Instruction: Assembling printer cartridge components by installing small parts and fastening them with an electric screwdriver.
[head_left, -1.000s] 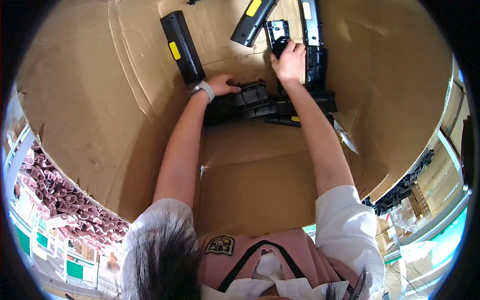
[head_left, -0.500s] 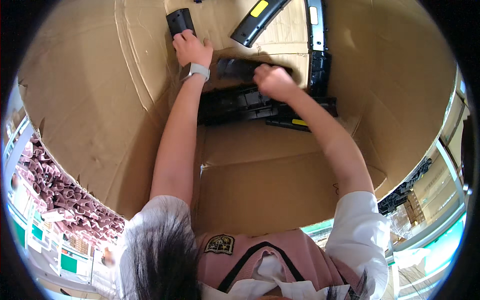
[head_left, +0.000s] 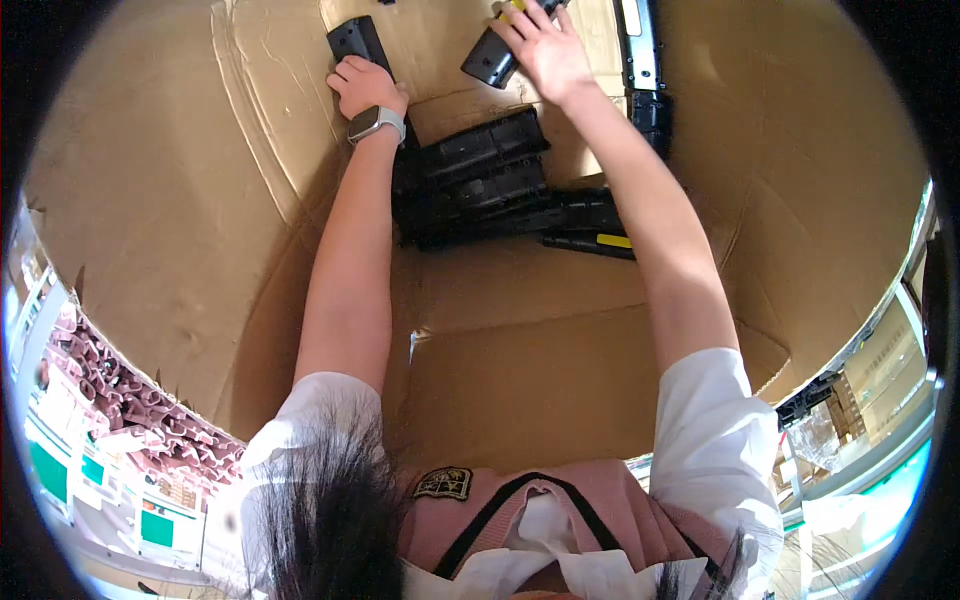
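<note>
I am looking down into a big cardboard box (head_left: 150, 230), both arms stretched far into it and well apart. My left hand (head_left: 368, 86) is curled, knuckles up, on the near end of a black bar (head_left: 352, 40) at the far left; the fingers wrap over it, so I judge it gripped, though the underside is hidden. A watch (head_left: 376, 122) sits on that wrist. My right hand (head_left: 545, 48) lies flat, fingers spread, on a second bar (head_left: 490, 60) at the far middle, which carries a yellow patch near its far end; the palm presses on it rather than closing round it, which I take as steadying or sliding it. That bar lies slanted, its near end toward the left. The box holds only these black moulded parts on its cardboard floor. A stack (head_left: 470, 180) of them lies in the middle between my forearms, packed side by side and slanting a little, probably to nest by shape. Just right of it and nearer lies a long part (head_left: 590, 228) with a yellow label, touching the stack. Along the far right a rail (head_left: 640, 50) runs away from me. The near floor is a cardboard flap (head_left: 540, 370). Beyond the box's rim, blurred shelves show at the left and right.
</note>
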